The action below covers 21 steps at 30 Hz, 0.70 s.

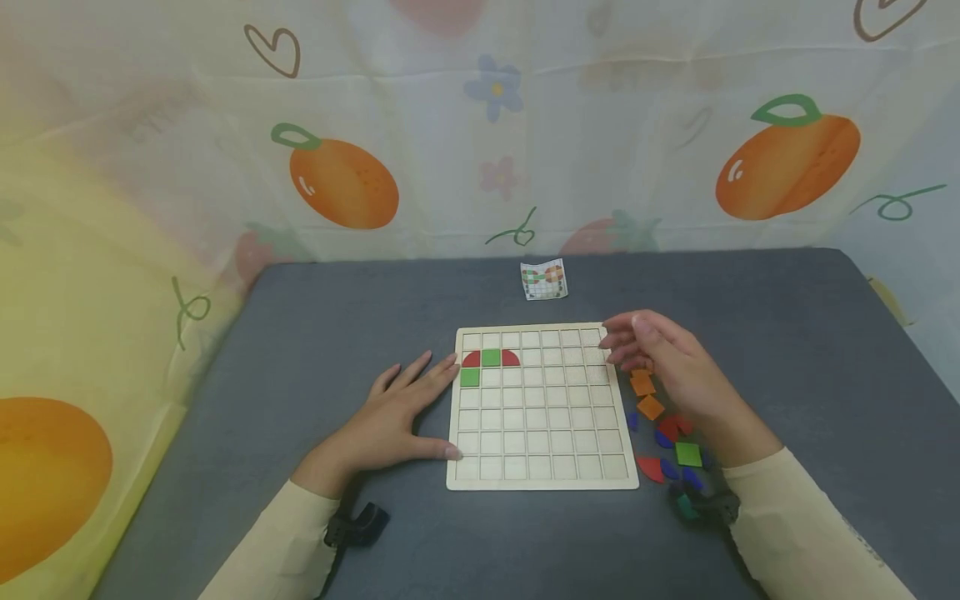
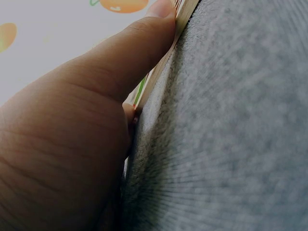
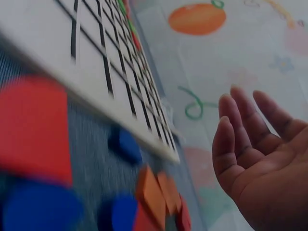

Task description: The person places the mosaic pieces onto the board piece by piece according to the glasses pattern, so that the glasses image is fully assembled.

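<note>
A pale wooden grid board (image 1: 551,421) lies flat on the table. In its upper left, two red quarter-round pieces (image 1: 472,359) flank a green square (image 1: 491,357), and another green square (image 1: 469,377) sits below the left one. My left hand (image 1: 386,421) is spread along the board's left edge, with fingertips and thumb touching it. Over the upper right edge hovers my right hand (image 1: 675,367), its fingers loosely bent and its palm bare in the right wrist view. Below it lie orange squares (image 1: 650,407), a red piece (image 3: 36,127) and blue pieces (image 3: 124,146).
A small printed pattern card (image 1: 544,280) lies behind the board. Loose pieces, among them a light green square (image 1: 687,454), are scattered on the grey table (image 1: 360,317) right of the board, partly under the right wrist. Behind the table hangs a fruit-printed cloth (image 1: 435,158).
</note>
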Tool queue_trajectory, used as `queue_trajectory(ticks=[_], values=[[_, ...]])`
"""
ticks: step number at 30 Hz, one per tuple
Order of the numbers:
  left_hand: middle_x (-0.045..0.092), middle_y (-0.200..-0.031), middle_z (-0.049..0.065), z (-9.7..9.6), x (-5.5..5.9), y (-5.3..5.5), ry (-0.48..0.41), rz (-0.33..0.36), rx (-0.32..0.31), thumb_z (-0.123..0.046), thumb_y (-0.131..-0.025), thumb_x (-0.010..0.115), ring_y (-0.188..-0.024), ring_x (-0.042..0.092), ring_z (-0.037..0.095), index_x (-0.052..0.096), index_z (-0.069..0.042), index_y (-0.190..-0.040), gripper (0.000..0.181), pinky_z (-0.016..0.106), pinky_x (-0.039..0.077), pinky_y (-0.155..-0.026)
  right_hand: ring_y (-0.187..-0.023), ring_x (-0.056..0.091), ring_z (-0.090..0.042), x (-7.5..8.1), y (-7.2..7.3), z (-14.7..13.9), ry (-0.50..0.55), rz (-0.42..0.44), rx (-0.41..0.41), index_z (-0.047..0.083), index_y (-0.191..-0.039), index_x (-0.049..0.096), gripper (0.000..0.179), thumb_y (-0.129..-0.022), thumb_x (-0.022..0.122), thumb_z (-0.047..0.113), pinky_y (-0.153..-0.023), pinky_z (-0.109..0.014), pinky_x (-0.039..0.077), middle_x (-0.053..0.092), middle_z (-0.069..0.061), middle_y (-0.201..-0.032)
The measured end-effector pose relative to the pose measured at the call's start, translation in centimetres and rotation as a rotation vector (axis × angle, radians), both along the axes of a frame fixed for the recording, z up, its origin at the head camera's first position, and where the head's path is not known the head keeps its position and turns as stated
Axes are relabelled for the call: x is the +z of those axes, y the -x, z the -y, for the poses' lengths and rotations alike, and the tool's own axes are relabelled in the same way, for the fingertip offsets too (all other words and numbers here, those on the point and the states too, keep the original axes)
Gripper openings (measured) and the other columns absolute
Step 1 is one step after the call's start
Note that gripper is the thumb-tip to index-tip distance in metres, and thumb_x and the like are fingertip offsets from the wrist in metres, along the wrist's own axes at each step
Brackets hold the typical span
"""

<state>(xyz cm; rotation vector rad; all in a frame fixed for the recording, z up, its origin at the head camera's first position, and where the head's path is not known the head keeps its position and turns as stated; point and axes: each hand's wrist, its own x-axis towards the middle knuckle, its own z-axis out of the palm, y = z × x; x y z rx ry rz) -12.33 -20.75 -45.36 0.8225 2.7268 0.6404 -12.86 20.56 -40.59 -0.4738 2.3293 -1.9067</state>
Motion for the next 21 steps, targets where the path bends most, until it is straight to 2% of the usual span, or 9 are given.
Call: queue_trajectory(ticks=[8,16,21], values=[[0.017,-0.179,-0.011,0.1,0.0,0.0,-0.008,-0.005,-0.006,-0.078,-0.083,0.080,-0.166,0.004,0.026,0.025,-0.025,-0.176,0.120,0.066,0.000,-0.125,-0.107,0.067,-0.031,-0.9,-0.3,-3.6,-0.047,-0.021,-0.079,-0.010,-0.143,0.057,0.054,-0.122,0.034,0.034,-0.091,-0.028,0.056,0.067,-0.024,-0.124],[0.017,-0.179,-0.011,0.0,0.0,0.0,-0.011,-0.012,-0.011,-0.077,-0.083,0.080,-0.166,0.005,0.026,0.025,-0.023,-0.176,0.120,0.066,0.000,-0.125,-0.109,0.068,-0.024,-2.2,0.1,-5.4,-0.122,0.004,-0.184,-0.008,-0.143,0.058,0.050,-0.120,0.043,0.034,-0.093,-0.022,0.052,0.068,-0.017,-0.123],[0.017,-0.179,-0.011,0.0,-0.1,0.0,-0.009,-0.016,-0.010,-0.077,-0.083,0.080,-0.166,0.005,0.026,0.026,-0.023,-0.175,0.120,0.066,0.000,-0.125,-0.109,0.065,-0.019,-3.0,0.4,-6.1,-0.188,-0.002,-0.189,-0.007,-0.143,0.059,0.045,-0.119,0.048,0.029,-0.091,-0.020,0.050,0.068,-0.017,-0.125]])
